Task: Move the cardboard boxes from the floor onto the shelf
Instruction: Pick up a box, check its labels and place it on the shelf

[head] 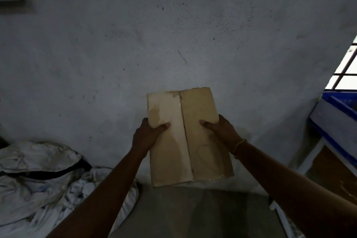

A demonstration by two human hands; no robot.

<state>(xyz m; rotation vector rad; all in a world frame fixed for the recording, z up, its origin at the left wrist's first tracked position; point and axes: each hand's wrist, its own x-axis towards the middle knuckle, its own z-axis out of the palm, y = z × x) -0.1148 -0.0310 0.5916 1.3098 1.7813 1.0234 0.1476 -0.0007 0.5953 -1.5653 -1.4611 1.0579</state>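
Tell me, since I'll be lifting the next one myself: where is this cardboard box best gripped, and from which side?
Take the cardboard box on its two long side edges, one hand from each side, as the left hand and right hand do here: thumbs on the top face, fingers wrapped under. It is flat and long, with a taped centre seam, so a two-sided grip probably keeps it level.

both hands (148, 135) (222, 131) gripping, arms outstretched

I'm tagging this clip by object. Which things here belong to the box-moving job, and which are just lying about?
Part of the job:
cardboard box, held up by the left hand and right hand
blue and white shelf at right

Just lying about:
crumpled white cloth on the floor
barred window
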